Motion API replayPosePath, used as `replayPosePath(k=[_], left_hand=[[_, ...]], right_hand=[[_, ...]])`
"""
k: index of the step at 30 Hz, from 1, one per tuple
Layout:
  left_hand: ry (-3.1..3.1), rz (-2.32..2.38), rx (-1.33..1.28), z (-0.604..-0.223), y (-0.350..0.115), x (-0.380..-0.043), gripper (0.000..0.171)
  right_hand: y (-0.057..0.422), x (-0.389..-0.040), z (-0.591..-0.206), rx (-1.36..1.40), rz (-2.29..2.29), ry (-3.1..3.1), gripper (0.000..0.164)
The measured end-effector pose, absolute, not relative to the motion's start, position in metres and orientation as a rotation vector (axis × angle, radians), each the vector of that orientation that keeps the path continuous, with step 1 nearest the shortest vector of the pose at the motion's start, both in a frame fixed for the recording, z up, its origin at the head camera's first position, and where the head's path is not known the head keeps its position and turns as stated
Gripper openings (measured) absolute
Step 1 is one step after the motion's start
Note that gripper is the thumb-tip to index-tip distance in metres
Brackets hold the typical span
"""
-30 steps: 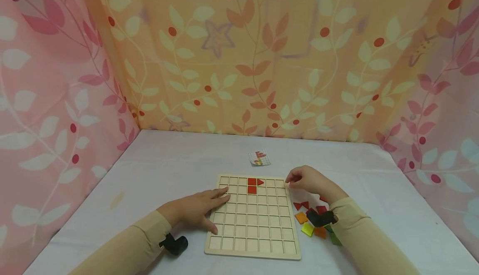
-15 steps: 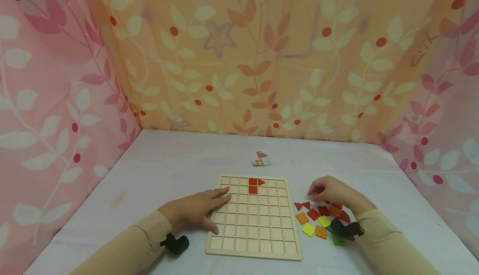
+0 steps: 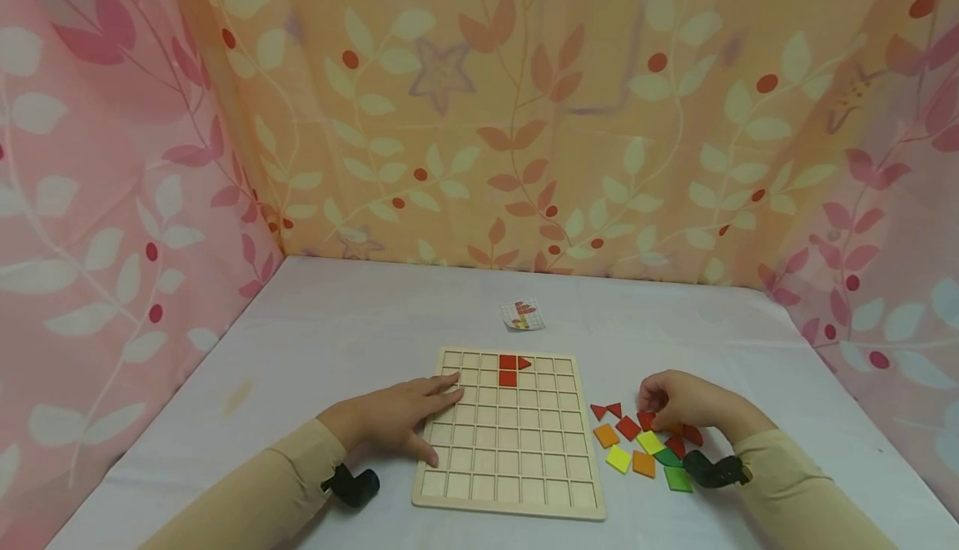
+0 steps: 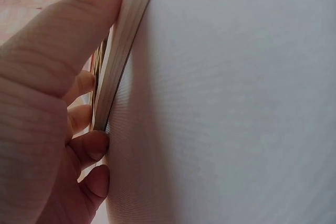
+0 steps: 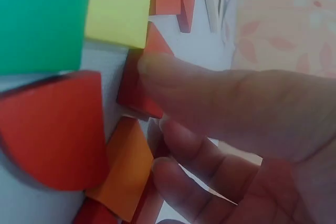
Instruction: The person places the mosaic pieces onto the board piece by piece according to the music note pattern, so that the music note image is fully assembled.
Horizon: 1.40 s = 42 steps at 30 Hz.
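Observation:
My left hand (image 3: 390,418) rests on the left edge of the pale wooden grid board (image 3: 528,442), fingers spread over the rim. In the left wrist view, its thumb (image 4: 68,30) lies along the board's side (image 4: 118,56). Two red squares (image 3: 508,379) and a red triangle (image 3: 524,364) sit in the board's top rows. To the right, my right hand (image 3: 689,404) is down among the loose tiles with curled fingers. It pinches a red square tile (image 5: 132,85); the thumb covers part of it, and the fingertips are at its far edge.
Around the right hand lie yellow (image 3: 618,459), orange (image 3: 643,463) and green (image 3: 678,478) squares, a red quarter-round (image 5: 58,135) and small red triangles (image 3: 598,412). A printed pattern card (image 3: 523,314) lies behind the board. Patterned curtains (image 3: 479,117) enclose the white table.
My right hand has moved from the board's upper right corner rightward and down onto the loose tiles, its thumb now at a red square. The left hand stays on the board's edge.

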<state>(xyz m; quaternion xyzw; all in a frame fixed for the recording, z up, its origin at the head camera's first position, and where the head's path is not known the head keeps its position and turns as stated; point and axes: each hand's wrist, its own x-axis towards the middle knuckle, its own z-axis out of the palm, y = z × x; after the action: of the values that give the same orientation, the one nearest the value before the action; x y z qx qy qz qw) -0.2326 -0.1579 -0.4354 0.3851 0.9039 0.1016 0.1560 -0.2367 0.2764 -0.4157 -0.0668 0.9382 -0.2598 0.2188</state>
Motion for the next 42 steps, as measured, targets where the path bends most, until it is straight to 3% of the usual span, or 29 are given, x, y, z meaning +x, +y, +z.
replayPosePath(k=[9,20,31,42], left_hand=[[2.591,0.289,1.114,-0.439,-0.158,-0.235,0.1],[2.584,0.286,1.136,-0.44,-0.159,-0.235,0.099],[2.587,0.281,1.136,-0.439,-0.159,-0.235,0.099],[2.594,0.272,1.151,-0.44,-0.16,-0.235,0.098]], right_hand=[[0.277,-0.236,-0.416,-0.193,-0.687,2.626,0.024],[0.269,-0.244,-0.407,-0.18,-0.729,2.606,0.017],[0.232,-0.264,-0.387,-0.368,-0.823,2.616,0.002],[0.184,-0.285,-0.399,-0.461,-0.947,2.608,0.004]])
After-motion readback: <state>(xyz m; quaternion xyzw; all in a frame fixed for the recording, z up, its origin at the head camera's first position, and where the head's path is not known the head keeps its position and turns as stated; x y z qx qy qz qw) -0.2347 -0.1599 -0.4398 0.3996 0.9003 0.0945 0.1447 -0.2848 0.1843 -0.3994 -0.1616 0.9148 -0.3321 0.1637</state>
